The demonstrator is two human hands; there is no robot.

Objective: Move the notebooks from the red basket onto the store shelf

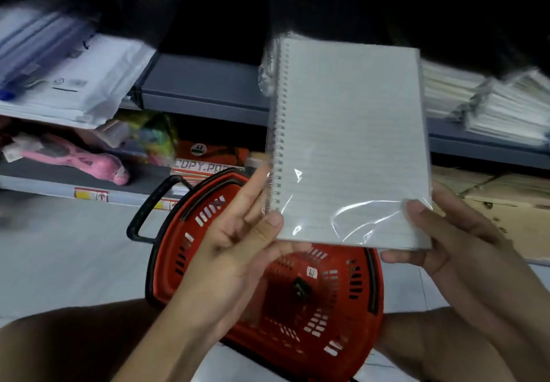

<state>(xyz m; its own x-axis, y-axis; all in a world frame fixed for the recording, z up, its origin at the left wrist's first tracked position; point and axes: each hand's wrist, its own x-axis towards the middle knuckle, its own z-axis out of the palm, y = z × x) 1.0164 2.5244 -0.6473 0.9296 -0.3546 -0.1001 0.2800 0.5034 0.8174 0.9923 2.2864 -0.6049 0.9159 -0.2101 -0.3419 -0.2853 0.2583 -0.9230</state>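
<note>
Notebook held up between basket and shelf

Both hands pinch the wrapped notebook at its lower corners (left hand, right hand); long axis points toward the shelf, above the red basket.

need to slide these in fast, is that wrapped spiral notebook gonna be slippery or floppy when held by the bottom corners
Probably a bit slippery: the notebook is sealed in glossy, wrinkled plastic film. It looks fairly stiff, standing flat while the left hand and right hand hold only its lower corners. It is likely light, since fingertip grips seem enough.
</note>
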